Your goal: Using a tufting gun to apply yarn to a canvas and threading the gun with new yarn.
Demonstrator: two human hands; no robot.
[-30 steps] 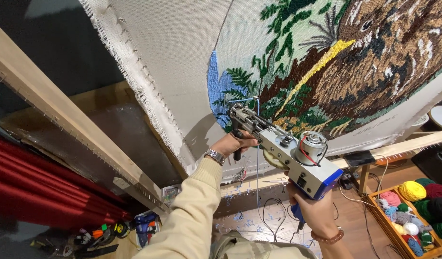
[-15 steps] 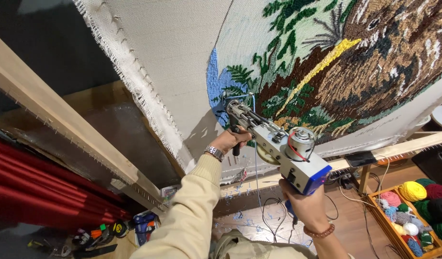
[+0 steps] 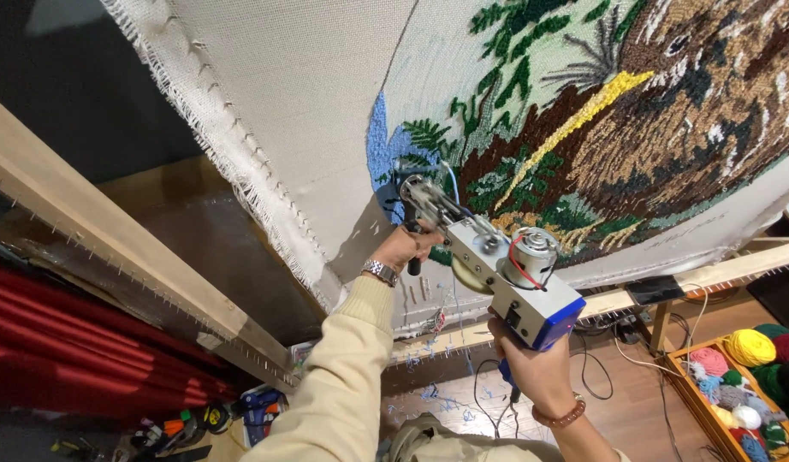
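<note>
- Here we hold a tufting gun [image 3: 489,265] against a stretched backing cloth [image 3: 309,111], its needle end pressed into the blue patch [image 3: 379,150] at the left edge of the picture being tufted.
- Our left hand [image 3: 407,248] is closed around the dark front handle under the gun's nose, a metal watch [image 3: 380,272] on that wrist and a cream sleeve [image 3: 339,376] below it.
- Our right hand [image 3: 536,368] is wrapped round the rear grip beneath the blue base of the gun; a beaded bracelet [image 3: 561,417] sits on that wrist. We cannot see the trigger finger.
- The tufted design [image 3: 600,128] already shows green leaves, brown ground and a yellow stroke; the blue area looks small, so we judge that the step in hand is filling that blue, with much bare cloth left beside it.
- A blue yarn strand runs along the gun toward the needle.
- The cloth hangs on a wooden frame [image 3: 112,248] set with small nails along its bars.
- The next stroke, as we judge it, calls for steady pressure into the cloth with both hands and a straight travel that keeps to the drawn edge of the blue.
- A crate of yarn balls [image 3: 745,376] stands on the floor at the right, well apart from our hands; a cable [image 3: 489,402] trails from the gun.
</note>
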